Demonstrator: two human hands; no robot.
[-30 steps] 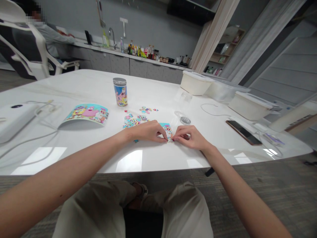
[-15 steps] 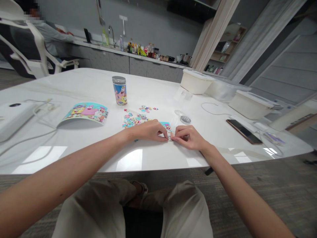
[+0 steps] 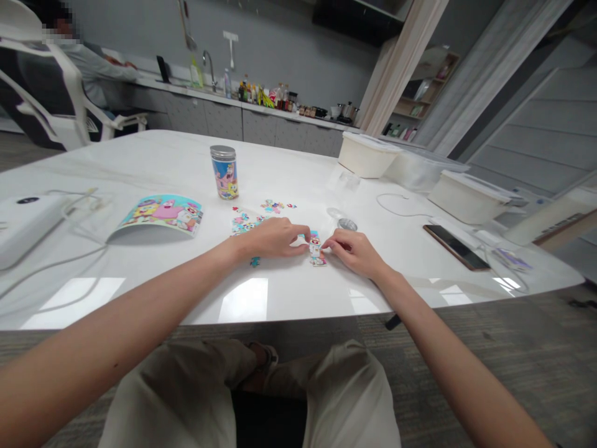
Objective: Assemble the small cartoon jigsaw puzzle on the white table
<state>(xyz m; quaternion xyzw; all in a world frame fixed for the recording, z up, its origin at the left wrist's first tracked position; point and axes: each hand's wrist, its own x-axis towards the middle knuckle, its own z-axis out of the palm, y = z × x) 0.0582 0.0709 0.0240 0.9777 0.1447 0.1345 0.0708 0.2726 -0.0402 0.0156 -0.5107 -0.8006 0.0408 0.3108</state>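
Observation:
A narrow joined strip of jigsaw puzzle (image 3: 317,254) lies flat on the white table between my hands. My left hand (image 3: 275,238) is at the strip's left edge, its thumb and index finger apart with a gap between them. At the right edge, my right hand (image 3: 352,250) has its fingers curled and thumb drawn in. Whatever its fingertips may pinch is too small to make out. Loose puzzle pieces (image 3: 242,222) lie in a pile partly hidden behind my left hand. One blue piece (image 3: 254,262) sits below my left wrist.
A picture tin (image 3: 224,174) stands behind the pieces; a curved picture sheet (image 3: 163,214) lies left. A round metal lid (image 3: 347,224) is beyond my right hand. Farther right are a phone (image 3: 454,247) and storage boxes (image 3: 368,155). A person (image 3: 97,71) sits at the far left.
My left hand has shifted up and left, uncovering more of the puzzle strip, and its thumb and index finger have parted. My right hand has moved slightly up.

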